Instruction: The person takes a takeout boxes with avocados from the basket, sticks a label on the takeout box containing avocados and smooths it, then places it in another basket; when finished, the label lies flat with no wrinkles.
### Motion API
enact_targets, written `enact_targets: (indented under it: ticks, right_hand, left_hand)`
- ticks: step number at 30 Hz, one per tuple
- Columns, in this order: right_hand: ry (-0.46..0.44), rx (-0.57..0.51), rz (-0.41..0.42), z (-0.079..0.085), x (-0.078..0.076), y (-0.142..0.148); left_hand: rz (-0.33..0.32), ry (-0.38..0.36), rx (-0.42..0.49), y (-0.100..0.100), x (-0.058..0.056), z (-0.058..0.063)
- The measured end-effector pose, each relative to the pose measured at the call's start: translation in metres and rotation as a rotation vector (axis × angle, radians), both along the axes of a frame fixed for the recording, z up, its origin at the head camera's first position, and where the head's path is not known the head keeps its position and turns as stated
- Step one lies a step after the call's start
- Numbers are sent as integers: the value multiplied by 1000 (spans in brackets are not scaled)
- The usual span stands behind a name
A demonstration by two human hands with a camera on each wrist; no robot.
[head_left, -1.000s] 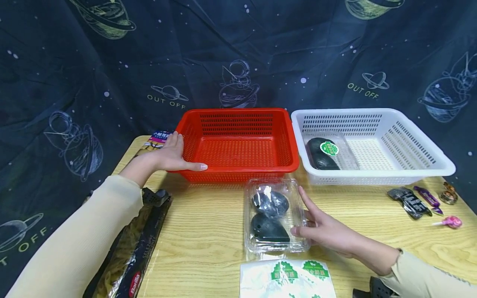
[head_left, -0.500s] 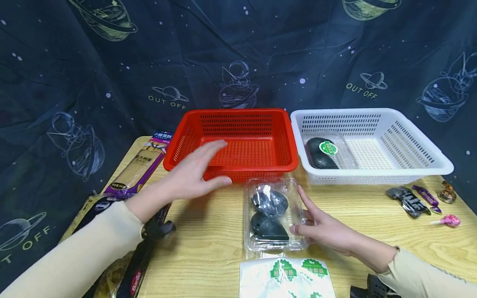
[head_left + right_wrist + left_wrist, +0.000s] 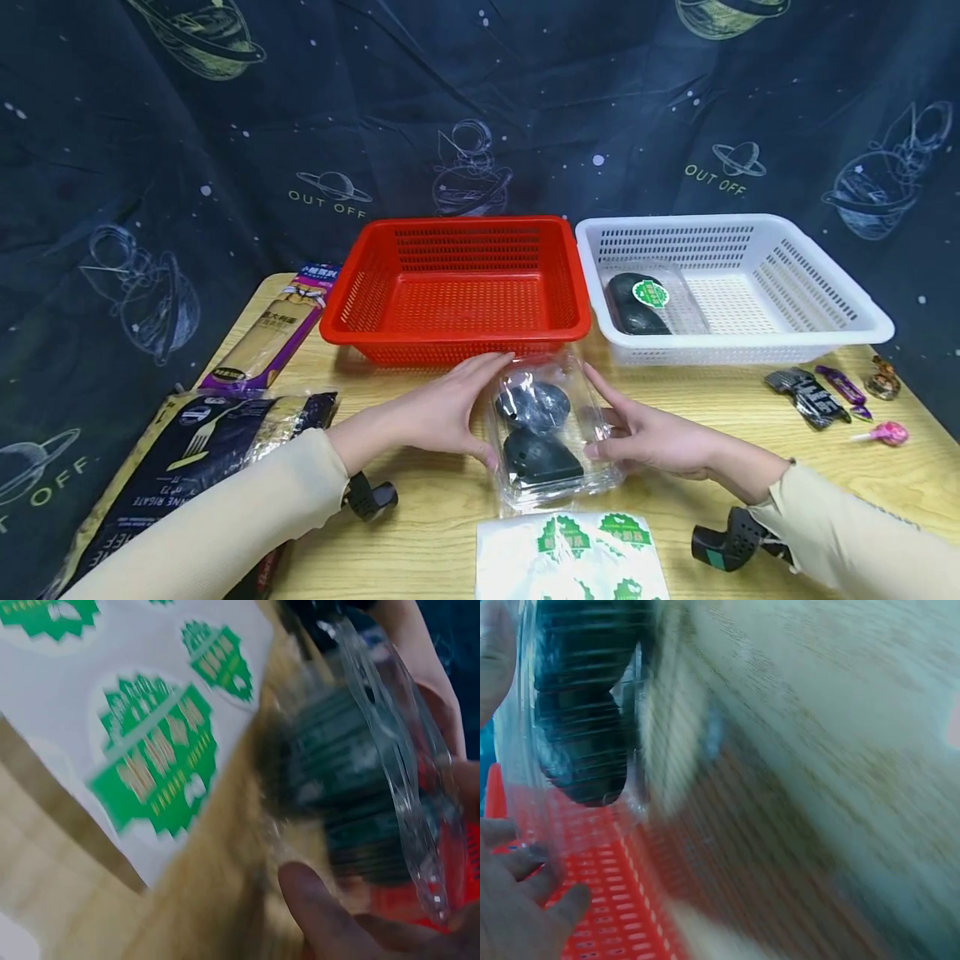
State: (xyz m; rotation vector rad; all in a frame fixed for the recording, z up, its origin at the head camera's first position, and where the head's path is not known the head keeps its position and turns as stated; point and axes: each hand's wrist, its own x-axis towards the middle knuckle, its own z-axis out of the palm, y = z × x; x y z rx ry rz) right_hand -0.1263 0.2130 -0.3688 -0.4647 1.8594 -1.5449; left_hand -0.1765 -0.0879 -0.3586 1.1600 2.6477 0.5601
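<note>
A clear plastic clamshell box [image 3: 592,454] with dark green, rounded contents [image 3: 543,457] is in the middle of the head view, slightly tilted. My left hand [image 3: 442,408] holds its left side, thumb near the front corner and fingers toward the back. On the opposite side my right hand [image 3: 660,433] grips the box between thumb and fingers. The right wrist view shows the box's ridged clear edge [image 3: 390,750] up close, raised beside a sheet of green-and-white stickers [image 3: 150,757]. What exactly the dark contents are cannot be told.
Behind the box stand a red basket [image 3: 457,337] and a white basket [image 3: 750,340], the latter holding a similar stickered box [image 3: 690,308]. Pasta packets [image 3: 277,329] and a black pasta bag [image 3: 187,475] lie left. Wrapped candies [image 3: 813,400] and a lollipop [image 3: 888,433] lie right.
My left hand has left the red basket's left side and come right and nearer, onto the box. The box has tilted slightly. My right hand stays on its right side.
</note>
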Motion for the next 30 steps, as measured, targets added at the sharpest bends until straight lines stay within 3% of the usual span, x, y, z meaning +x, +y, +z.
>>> enact_targets:
  ticks: [9, 17, 20, 22, 25, 27, 30]
  right_hand:
    - [-8, 31, 59, 2, -11, 9]
    - [36, 82, 77, 5, -16, 16]
    - [36, 92, 70, 6, -17, 17]
    - [37, 80, 65, 6, -15, 16]
    - [41, 62, 39, 6, -10, 13]
    - [39, 49, 6, 6, -4, 9]
    - [42, 50, -69, 7, 6, 2]
  left_hand:
    - [52, -117, 44, 4, -8, -1]
    - [11, -48, 140, -1, -15, -4]
    - [31, -63, 139, -1, -14, -3]
    - [75, -101, 106, -1, -9, 0]
    - [190, -196, 72, 3, 7, 6]
    - [285, -275, 94, 7, 22, 8]
    - [391, -373, 198, 17, 43, 7]
